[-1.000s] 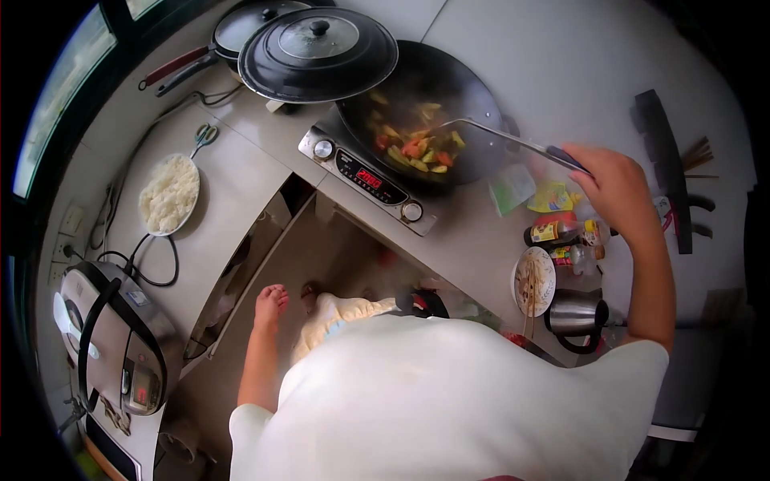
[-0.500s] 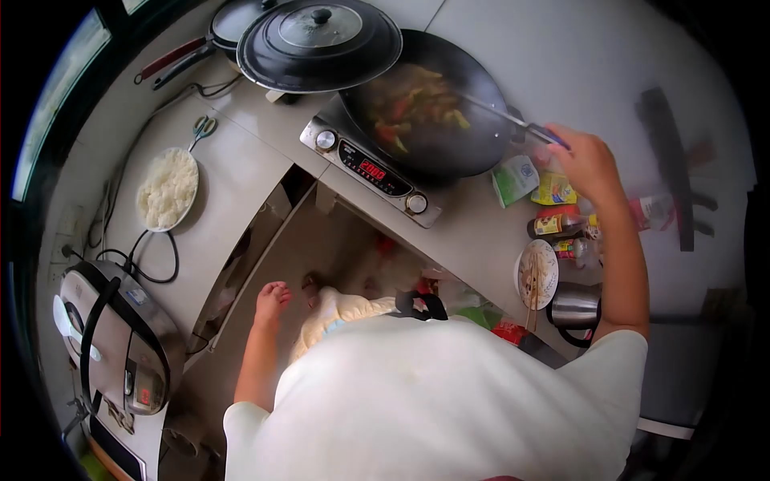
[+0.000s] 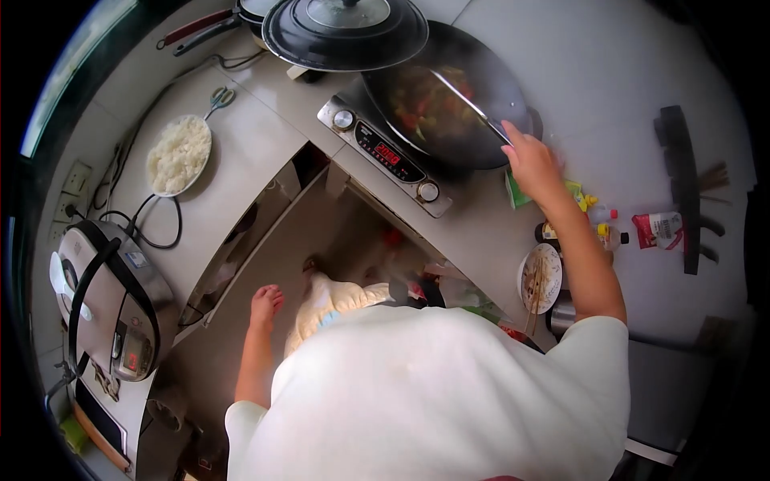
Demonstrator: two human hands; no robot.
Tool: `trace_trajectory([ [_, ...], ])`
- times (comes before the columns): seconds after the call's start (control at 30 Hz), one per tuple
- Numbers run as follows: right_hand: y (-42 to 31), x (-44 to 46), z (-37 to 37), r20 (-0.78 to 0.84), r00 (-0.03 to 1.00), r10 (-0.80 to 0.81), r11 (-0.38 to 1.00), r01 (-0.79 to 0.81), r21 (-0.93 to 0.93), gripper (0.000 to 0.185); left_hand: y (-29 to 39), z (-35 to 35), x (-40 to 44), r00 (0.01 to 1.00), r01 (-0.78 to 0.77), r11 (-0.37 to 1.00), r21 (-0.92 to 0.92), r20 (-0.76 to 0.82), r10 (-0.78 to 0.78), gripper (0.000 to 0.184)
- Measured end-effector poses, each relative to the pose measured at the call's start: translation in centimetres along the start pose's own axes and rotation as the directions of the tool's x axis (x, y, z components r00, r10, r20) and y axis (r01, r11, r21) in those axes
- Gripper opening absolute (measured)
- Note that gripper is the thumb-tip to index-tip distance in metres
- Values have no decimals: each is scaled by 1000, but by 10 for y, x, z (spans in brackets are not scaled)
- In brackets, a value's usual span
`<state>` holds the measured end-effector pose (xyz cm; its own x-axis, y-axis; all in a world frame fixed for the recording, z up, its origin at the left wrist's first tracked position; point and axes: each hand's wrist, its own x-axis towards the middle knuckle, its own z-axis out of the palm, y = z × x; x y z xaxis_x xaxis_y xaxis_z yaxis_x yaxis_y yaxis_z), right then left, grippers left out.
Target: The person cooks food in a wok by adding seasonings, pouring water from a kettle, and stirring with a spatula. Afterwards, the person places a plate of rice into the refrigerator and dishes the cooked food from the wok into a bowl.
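My right hand [image 3: 531, 166] is wrapped round the handle of a long metal spatula [image 3: 465, 98]. Its shaft slants down into a black wok [image 3: 489, 148], and steam blurs its far end. Chopped vegetables [image 3: 425, 100], red, green and yellow, lie in the wok. Under the wok is an induction cooker [image 3: 389, 156] with a lit red display and two knobs. A black lid with a glass centre [image 3: 345, 50] covers the wok's left edge. My left hand [image 3: 267, 303] hangs over the floor beside my body, fingers curled, holding nothing.
On the left counter are a plate of rice [image 3: 178, 156], scissors [image 3: 220, 98] and a rice cooker [image 3: 120, 297]. Sauce bottles [image 3: 609, 235], a red packet [image 3: 658, 231] and a bowl with chopsticks [image 3: 541, 279] are at right. A knife rack [image 3: 680, 188] stands beyond.
My right hand has moved left and closer to the wok, with the spatula now steeper across the vegetables. My left hand stays low. The whole view has shifted slightly.
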<state>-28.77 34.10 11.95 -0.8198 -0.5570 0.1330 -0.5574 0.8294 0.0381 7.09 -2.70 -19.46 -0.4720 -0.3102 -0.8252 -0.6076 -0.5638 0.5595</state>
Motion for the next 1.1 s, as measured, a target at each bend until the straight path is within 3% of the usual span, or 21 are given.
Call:
trace_trajectory([
  [0.07, 10, -12, -19, 16, 997, -69, 996, 68, 53, 40, -4, 2, 3, 1000, 2, 1000, 1, 15, -2, 13],
  [0.1, 13, -19, -29, 55, 998, -7, 998, 10, -67, 39, -6, 2, 5, 1000, 4, 1000, 8, 22, -4, 12],
  [0.23, 32, -47, -63, -19, 997, -72, 975, 66, -213, 36, 8, 19, 1, 1000, 11, 999, 50, 8, -11, 11],
  [0.43, 5, -94, -142, -3, 992, 129, 953, -125, -276, 36, 16, 32, 30, 991, -30, 1000, 6, 131, 29, 11],
  [0.57, -4, -115, -163, 64, 988, 143, 966, -125, -227, 36, 17, 39, 41, 990, -11, 1000, 26, 144, 7, 11],
  [0.7, -17, -94, -111, 78, 988, 137, 982, -125, -139, 30, 17, 45, 40, 990, 7, 998, 56, 142, -15, 12],
  [0.87, 6, -52, -60, -27, 990, 138, 990, -139, -17, 29, 25, 41, 33, 994, -6, 998, 69, 109, -1, 12],
  [0.97, -2, -64, -100, 58, 957, 286, 929, -291, 228, 31, 18, 28, 33, 999, -7, 1000, 25, 43, 6, 12],
  [1.1, -18, -82, -141, 159, 953, 258, 922, -292, 255, 31, 3, 2, 44, 1000, 4, 999, 41, 27, -5, 14],
])
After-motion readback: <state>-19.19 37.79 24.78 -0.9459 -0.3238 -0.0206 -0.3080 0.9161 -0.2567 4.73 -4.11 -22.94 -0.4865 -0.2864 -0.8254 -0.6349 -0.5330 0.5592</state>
